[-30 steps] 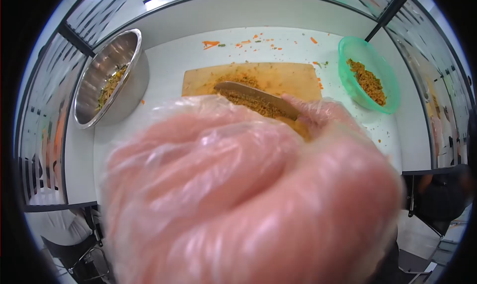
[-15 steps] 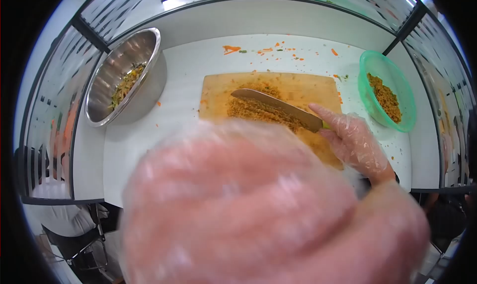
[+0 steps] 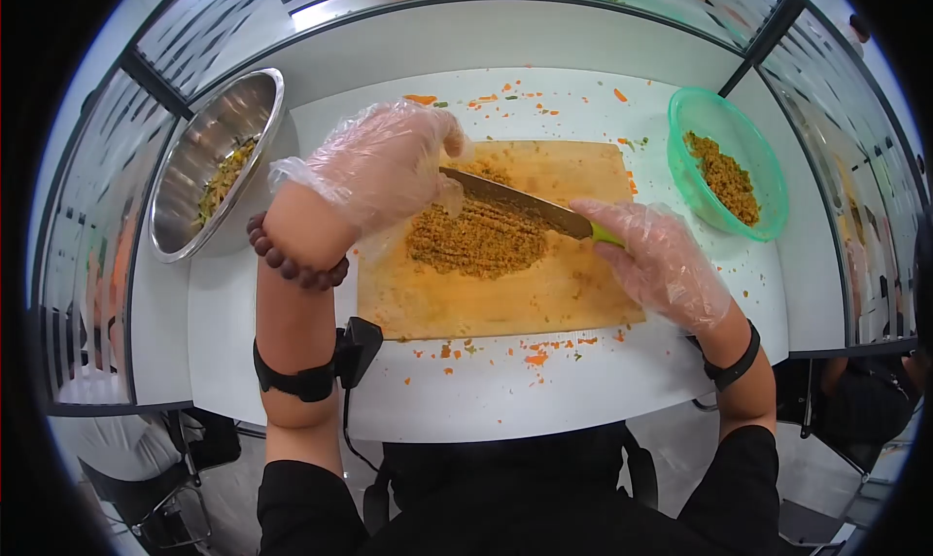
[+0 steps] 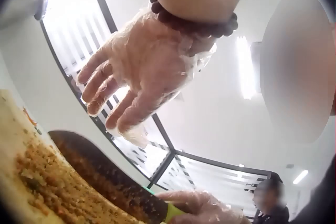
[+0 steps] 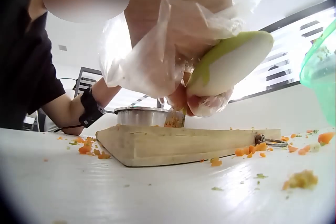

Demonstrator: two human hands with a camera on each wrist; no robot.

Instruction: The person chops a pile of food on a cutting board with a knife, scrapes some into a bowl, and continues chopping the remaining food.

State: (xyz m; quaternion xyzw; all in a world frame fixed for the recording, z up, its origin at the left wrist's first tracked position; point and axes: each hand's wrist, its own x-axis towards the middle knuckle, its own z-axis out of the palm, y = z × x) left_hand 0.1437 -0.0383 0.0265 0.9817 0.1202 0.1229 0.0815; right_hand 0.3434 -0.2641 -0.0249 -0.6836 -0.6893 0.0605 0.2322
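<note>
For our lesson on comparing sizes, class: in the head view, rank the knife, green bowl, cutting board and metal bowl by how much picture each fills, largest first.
1. Cutting board
2. Metal bowl
3. Green bowl
4. Knife, long but narrow

This ranks apparent size only; real sizes may differ.
</note>
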